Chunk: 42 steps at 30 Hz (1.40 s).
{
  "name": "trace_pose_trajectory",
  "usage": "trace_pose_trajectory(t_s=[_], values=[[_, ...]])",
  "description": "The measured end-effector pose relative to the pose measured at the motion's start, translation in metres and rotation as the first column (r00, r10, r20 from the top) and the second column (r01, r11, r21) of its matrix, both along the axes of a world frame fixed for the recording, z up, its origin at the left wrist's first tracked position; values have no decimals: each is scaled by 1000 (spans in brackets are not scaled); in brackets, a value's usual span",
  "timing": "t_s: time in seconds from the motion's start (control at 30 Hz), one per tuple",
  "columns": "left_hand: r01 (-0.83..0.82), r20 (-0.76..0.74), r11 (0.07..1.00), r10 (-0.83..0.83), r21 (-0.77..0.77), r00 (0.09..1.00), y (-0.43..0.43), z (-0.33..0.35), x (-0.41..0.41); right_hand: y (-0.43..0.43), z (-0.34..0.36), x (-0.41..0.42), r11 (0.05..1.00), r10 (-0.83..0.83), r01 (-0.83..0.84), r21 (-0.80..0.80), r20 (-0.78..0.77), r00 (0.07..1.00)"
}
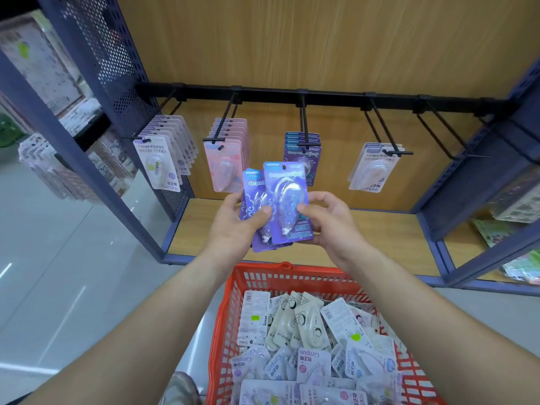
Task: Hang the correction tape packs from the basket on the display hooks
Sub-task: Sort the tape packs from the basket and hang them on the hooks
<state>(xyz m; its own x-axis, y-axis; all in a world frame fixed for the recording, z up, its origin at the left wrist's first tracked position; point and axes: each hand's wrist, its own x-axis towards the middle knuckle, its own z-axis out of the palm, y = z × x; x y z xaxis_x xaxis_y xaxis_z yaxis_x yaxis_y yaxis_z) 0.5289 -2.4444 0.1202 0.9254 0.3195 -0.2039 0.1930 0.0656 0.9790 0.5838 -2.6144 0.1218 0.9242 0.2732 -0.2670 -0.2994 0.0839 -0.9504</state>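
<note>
Left hand point(233, 226): fingers point(264, 213) curl round a fanned stack of purple packs point(254, 200).
Right hand point(330, 226): thumb and fingers pinch the front pack point(287, 197), touching that stack.
Done: four hooks point(304, 124) beyond the fingers carry packs, and the purple row point(302, 150) hangs just behind the held stack.
Left: the bare hook point(450, 135) is far right of the fingers, and the basket point(292, 276) below the wrists holds many loose packs point(312, 331).
Progress: likely under half done.
</note>
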Motion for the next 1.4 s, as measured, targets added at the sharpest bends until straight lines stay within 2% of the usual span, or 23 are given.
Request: trace_pose_trajectory(t_s=[0.17,0.37,0.57,0.63,0.73,0.77,0.8,0.87,0.93,0.97,1.1,1.4], values=[[-79,4,997,79,-8,997,6,-2,5,-10,-5,24,982,-179,181,-51,47,983],[-93,12,995,93,-22,996,7,-4,6,-10,-6,39,980,-136,154,-128,139,981],[-101,22,995,101,-21,995,7,-5,9,-5,-12,46,959,-196,219,-178,138,971],[-95,25,995,95,-11,995,6,-6,9,0,-13,55,934,-223,247,-257,121,967],[-84,46,996,85,-9,995,3,-5,12,2,-7,63,790,-204,294,-538,222,954],[-77,58,997,78,-14,995,2,-5,14,1,-3,60,775,-191,302,-556,249,949],[-71,67,997,72,-14,995,-1,-4,16,-2,3,54,811,-169,279,-515,251,953],[-61,84,998,61,-1,995,-8,-1,20,-6,13,36,934,-43,96,-345,157,987],[-39,92,999,39,5,995,-18,0,24,-13,22,20,967,113,-91,-238,78,991],[-11,90,1000,12,-8,996,-24,1,26,-19,25,15,970,134,-116,-215,69,989],[101,70,992,-96,-76,993,-49,4,31,-47,31,17,977,101,-93,-190,32,994],[54,109,998,-58,41,992,-49,0,59,-93,11,24,974,-23,28,-224,22,999]])
